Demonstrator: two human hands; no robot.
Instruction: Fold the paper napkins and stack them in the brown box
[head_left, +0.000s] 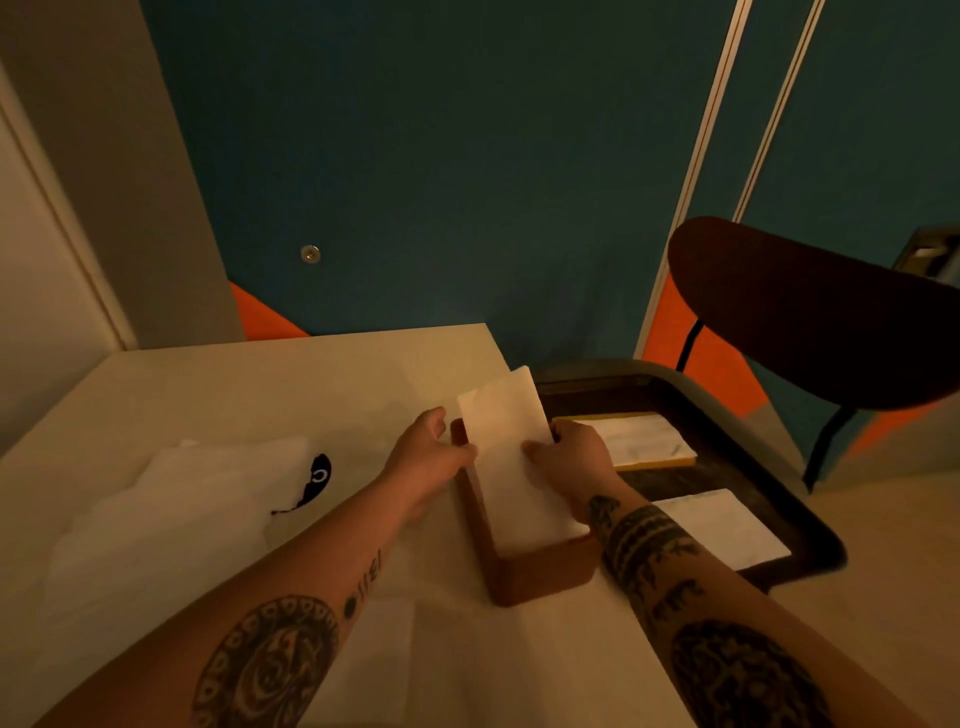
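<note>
folded napkin (506, 447): we see it long and white, near end down in the brown box, far end tilted up past the box's far wall.
left hand (428, 449): we see it pinching the napkin's left edge.
right hand (574, 454): we see it pinching the right edge, thumb on top.
brown box (540, 574): we see it on the table (260, 389), near the table's right edge.
black tray (815, 525): we see it just right of the box, holding white paper stacks.

A long, open-topped brown box (540, 571) lies near the right edge of the table (260, 395). A white folded napkin (506, 431) rests lengthwise inside, its far end raised above the rim.
</note>
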